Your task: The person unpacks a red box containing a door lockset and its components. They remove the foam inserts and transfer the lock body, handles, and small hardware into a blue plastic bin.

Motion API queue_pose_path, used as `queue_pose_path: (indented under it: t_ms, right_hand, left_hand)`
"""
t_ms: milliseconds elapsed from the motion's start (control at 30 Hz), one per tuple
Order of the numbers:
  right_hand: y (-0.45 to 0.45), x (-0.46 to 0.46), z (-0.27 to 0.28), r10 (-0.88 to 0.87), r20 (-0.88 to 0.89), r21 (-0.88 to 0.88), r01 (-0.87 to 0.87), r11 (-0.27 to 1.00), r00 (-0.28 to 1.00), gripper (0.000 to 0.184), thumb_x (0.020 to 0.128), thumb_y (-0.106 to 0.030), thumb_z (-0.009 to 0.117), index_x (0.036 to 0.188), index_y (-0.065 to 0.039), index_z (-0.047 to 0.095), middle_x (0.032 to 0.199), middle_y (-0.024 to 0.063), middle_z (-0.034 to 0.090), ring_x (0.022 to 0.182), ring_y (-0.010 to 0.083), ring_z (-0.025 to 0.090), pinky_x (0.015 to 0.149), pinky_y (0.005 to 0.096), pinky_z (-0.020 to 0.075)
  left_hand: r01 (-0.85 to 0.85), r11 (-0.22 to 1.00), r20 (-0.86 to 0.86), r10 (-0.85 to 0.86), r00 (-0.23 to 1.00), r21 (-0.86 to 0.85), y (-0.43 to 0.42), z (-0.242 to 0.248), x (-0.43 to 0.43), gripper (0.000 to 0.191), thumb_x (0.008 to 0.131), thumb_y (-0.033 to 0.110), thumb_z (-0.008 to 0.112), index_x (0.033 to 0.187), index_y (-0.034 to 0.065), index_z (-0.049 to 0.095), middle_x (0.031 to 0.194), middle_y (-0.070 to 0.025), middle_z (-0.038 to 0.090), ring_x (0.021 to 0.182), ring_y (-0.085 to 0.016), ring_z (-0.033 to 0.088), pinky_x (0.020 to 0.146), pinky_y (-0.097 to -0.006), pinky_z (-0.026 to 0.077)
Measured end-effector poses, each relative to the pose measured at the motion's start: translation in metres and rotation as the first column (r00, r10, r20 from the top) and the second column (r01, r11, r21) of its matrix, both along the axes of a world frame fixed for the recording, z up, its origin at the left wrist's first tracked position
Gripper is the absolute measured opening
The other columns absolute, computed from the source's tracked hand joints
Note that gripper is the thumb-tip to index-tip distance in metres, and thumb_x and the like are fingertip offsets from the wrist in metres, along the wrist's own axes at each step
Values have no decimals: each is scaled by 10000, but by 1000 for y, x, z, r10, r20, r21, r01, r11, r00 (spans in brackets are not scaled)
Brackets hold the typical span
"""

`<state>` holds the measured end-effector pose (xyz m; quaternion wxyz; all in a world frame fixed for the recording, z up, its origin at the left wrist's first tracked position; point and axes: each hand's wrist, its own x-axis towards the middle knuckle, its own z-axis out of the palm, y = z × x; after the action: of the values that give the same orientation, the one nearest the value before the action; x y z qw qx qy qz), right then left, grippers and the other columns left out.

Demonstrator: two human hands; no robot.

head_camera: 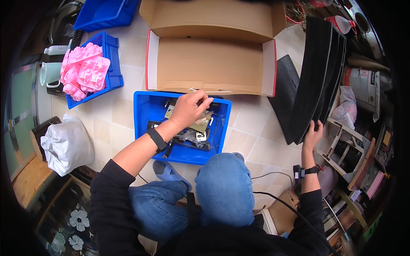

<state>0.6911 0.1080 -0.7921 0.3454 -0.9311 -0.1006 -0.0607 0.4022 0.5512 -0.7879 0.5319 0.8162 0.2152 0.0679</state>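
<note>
Over a blue plastic bin (pixel 138 128) my left hand (pixel 189 107) hovers near its far rim, fingers curled; whether anything small is between them cannot be told. Metal lock plates (pixel 199 125), clear plastic wrapping and dark parts lie inside the bin. Beyond it stands an opened cardboard box (pixel 209 64) with its lid folded back. At the right, my right hand (pixel 313 134) grips the lower edge of a stack of black sheets (pixel 315 83), which stands tilted. Another flat black sheet (pixel 283 92) lies beside the stack on the tiles.
Pink silicone molds (pixel 93 73) fill a second blue bin (pixel 116 68) at left; a third blue bin (pixel 102 14) is behind. A white woven sack (pixel 67 144) stands left. Metal frames (pixel 346 147) and clutter line the right side. A black cable (pixel 282 203) crosses near my right arm.
</note>
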Motion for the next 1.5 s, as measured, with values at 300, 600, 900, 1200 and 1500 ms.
queue_pose_path:
  t_ms: [300, 600, 900, 1200, 1500]
  right_hand:
    - [21, -83, -20, -106, -33, 24, 106, 994, 994, 400, 987, -167, 661, 1330, 17, 566, 1199, 119, 588, 1041, 208, 569, 952, 351, 461]
    - [263, -112, 50, 804, -371, 416, -691, 592, 465, 149, 948, -87, 688, 1049, 22, 679, 913, 69, 672, 843, 148, 611, 803, 292, 502]
    - [334, -164, 42, 774, -631, 602, -592, 537, 61, 160, 998, -154, 686, 1070, -12, 677, 945, -7, 678, 863, 68, 602, 785, 248, 509]
    - [318, -169, 38, 826, -537, 681, -489, 546, 174, 113, 980, -103, 687, 971, 1, 643, 845, -4, 662, 767, 48, 614, 667, 233, 506]
    - [307, -158, 34, 853, -505, 125, -967, 223, 131, 568, 1022, -514, 516, 713, -60, 660, 705, 164, 651, 705, 392, 633, 639, 493, 497]
  left_hand:
    - [-54, 958, -160, 8, 987, -282, -3, 18, -11, 210, 1013, 161, 648, 878, 8, 597, 758, -57, 706, 726, -117, 690, 671, -274, 539]
    - [-222, 823, -264, 92, 960, -523, 39, 42, -34, 216, 1018, 187, 644, 1107, 15, 740, 901, -29, 718, 806, -94, 645, 752, -250, 531]
    - [-298, 618, -237, 181, 955, -728, 35, 55, -60, 341, 1069, 192, 555, 1299, -41, 650, 1089, -99, 740, 919, -124, 668, 847, -282, 559]
    - [-311, 559, -185, 271, 944, -769, 35, 45, -63, 365, 1049, 126, 523, 1377, -29, 567, 1162, -146, 705, 934, -152, 680, 843, -295, 557]
    - [-460, 644, -162, 468, 869, -611, 48, 28, -77, 279, 1038, 107, 503, 1243, -25, 638, 977, -83, 706, 791, -108, 642, 701, -240, 508]
